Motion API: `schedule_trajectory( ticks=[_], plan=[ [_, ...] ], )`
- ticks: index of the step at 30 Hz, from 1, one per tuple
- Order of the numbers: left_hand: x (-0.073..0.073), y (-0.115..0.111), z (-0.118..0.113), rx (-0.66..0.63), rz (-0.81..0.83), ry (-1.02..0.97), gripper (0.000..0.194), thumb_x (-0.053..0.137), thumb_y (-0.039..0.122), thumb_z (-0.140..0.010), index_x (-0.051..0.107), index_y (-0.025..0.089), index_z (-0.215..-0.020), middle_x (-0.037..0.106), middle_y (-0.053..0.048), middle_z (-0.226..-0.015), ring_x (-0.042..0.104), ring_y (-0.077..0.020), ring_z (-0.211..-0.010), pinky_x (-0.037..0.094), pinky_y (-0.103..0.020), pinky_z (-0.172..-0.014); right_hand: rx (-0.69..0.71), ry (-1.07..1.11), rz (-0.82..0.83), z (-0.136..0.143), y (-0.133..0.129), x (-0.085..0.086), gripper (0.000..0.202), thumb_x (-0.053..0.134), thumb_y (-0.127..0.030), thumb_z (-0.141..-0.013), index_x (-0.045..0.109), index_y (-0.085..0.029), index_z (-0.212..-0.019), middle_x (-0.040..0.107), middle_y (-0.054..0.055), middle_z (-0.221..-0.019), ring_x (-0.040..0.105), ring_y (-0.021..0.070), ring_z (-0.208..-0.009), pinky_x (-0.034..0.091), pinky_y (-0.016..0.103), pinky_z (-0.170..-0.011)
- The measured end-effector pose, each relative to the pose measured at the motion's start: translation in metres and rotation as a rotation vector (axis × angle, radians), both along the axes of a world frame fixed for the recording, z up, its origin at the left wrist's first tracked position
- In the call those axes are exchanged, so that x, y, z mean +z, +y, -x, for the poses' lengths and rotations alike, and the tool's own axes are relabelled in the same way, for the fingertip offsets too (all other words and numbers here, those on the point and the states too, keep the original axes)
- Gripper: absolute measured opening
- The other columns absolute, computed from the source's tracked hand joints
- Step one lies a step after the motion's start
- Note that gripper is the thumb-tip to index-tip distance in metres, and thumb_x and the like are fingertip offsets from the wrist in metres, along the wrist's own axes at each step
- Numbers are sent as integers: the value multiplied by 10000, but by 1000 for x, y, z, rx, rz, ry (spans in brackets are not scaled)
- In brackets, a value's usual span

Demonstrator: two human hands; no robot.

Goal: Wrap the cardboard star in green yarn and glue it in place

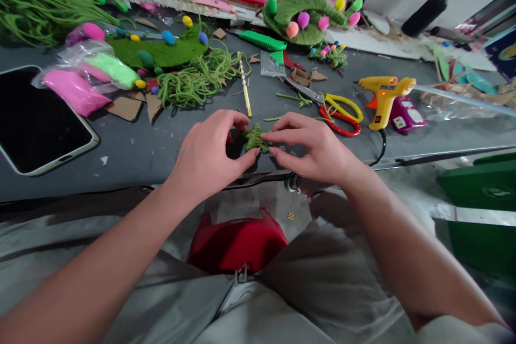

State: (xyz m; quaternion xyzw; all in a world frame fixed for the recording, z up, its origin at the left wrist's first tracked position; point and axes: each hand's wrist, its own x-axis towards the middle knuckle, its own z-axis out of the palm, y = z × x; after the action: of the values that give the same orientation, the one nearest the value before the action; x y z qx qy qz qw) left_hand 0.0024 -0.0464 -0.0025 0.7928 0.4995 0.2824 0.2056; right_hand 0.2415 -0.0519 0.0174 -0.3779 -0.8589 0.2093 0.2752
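Observation:
A small piece wrapped in green yarn (255, 138) is between my two hands at the table's front edge. My left hand (215, 150) curves around its left side, with the thumb tip against its lower edge and the index finger near its top. From the other side my right hand (312, 145) pinches it, fingertips on its right part and the thumb just below. A yellow patterned pencil (245, 86) lies just beyond the piece. Scissors with red and yellow handles (338, 113) rest beyond my right hand, among green yarn snippets (300, 99).
A yellow glue gun (385, 97) with a lit red light stands at right, near a purple packet (407, 114). Loose green yarn (197, 78), cardboard scraps (126, 108) and a phone (36, 118) lie at left. Green yarn-wrapped shapes with coloured balls (298, 19) are behind.

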Motion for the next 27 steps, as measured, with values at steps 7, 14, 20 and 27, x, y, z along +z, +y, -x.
schedule_trajectory(
  ticks=[7,14,20,27],
  plan=[
    [1,-1,-2,11,11,1,403,772,384,-817,605,255,-1159,719,-54,-1122,684,-238,-908,517,-409,-785,-22,-11,-19,-3,-1,1,220,673,-180,-899,826,-229,-1049,702,77,-1050,692,206,-931,561,366,-823],
    [1,0,-1,6,5,4,405,762,377,-816,608,243,-1165,713,-57,-1118,684,-242,-909,509,-409,-785,-21,-30,-18,0,-1,0,245,660,-190,-911,818,-223,-1095,695,83,-1057,691,212,-937,561,372,-834],
    [-1,0,-2,8,-5,13,411,761,373,-816,605,237,-1171,711,-60,-1116,687,-245,-929,504,-398,-782,-45,-38,-6,0,0,0,246,671,-202,-903,818,-234,-1097,698,76,-1058,693,217,-936,568,374,-838],
    [0,-1,-1,16,3,25,402,755,381,-829,600,240,-1172,716,-65,-1125,693,-250,-963,509,-390,-783,-65,-52,-12,0,-3,1,237,664,-216,-914,822,-228,-1090,703,83,-1051,692,220,-923,569,376,-833]
  ],
)
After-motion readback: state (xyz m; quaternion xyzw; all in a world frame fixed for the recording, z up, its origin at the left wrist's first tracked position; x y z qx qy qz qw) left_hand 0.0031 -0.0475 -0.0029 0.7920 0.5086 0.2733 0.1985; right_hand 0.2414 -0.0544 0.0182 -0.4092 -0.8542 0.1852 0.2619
